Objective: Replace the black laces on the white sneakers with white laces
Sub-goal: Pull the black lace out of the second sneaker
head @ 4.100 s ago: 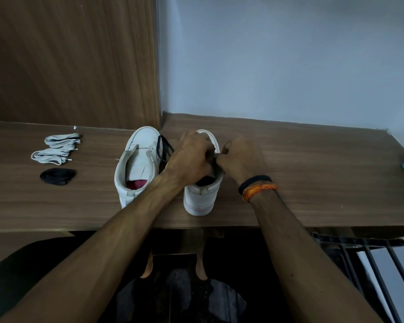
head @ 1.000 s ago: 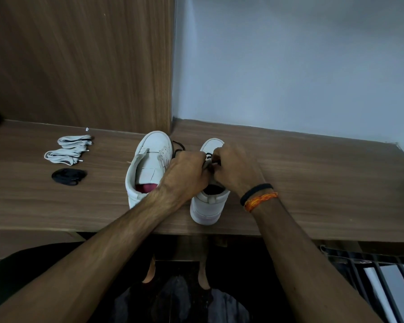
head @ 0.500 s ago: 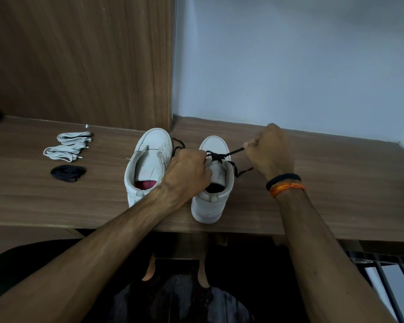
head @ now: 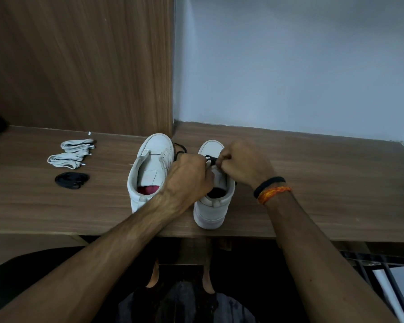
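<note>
Two white sneakers stand side by side on the wooden shelf (head: 313, 183), toes pointing away from the person, and both hands meet over the one on the right. The right sneaker (head: 214, 206) sits directly beneath the hands, its heel near the shelf's front edge; the left sneaker (head: 149, 169) stands just beside the left hand, on its outer side, with no lace showing in its eyelets and a red lining visible inside. The left hand (head: 188, 180) is curled around the right sneaker's upper at the tongue, steadying it. The right hand (head: 241, 165) is clenched, its fingertips pinching the black lace (head: 210, 157) at the eyelets, touching the left hand's knuckles. A loose stretch of black lace lies on the shelf just beyond the left hand. Well off to the left hand's outer side lie two bundled white laces (head: 70, 153) and, nearer the person, a coiled black lace bundle (head: 71, 180).
</note>
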